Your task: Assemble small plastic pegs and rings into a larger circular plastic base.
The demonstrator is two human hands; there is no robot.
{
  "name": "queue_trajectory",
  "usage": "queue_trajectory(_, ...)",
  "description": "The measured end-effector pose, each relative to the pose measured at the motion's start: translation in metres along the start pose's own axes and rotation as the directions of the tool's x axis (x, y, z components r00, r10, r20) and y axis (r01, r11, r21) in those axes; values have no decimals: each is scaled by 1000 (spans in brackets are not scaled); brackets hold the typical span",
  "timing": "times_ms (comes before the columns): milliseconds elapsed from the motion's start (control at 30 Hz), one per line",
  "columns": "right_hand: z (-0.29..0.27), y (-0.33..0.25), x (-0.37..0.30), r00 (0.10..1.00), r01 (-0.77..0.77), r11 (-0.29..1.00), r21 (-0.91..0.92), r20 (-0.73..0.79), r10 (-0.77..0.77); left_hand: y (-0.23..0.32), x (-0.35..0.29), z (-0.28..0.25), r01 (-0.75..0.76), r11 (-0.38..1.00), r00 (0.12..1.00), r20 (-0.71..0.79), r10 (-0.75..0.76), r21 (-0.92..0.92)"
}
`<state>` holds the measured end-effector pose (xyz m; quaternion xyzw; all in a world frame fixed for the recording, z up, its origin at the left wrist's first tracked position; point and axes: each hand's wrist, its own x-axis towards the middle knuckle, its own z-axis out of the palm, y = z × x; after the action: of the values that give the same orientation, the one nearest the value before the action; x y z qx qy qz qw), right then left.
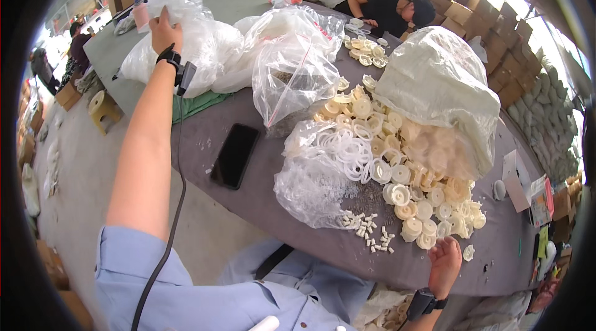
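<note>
Touching clear bag [208, 49] beyond phone [235, 156] with left hand [166, 33], grip unclear; half-curling right hand [445, 263], contents unclear, right of phone.

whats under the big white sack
Cream discs show along the left and lower edges of the sack, on toward the right hand. What lies farther under is covered and cannot be seen.

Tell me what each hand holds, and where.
The left hand seems to grip a clear plastic bag near its top; the right hand holds nothing visible.
</note>
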<state>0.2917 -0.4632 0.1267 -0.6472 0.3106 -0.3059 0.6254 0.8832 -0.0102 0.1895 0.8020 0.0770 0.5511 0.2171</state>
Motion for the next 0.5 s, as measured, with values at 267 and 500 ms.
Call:
queue_trajectory(267,-20,34,-33,963,-115,968,225,-214,164,80,-52,49,-532,846,792,332,512,-35)
queue_trajectory(500,-6,33,-43,945,-138,982,132,-280,170,71,-103,86,-491,684,599,361,715,-539)
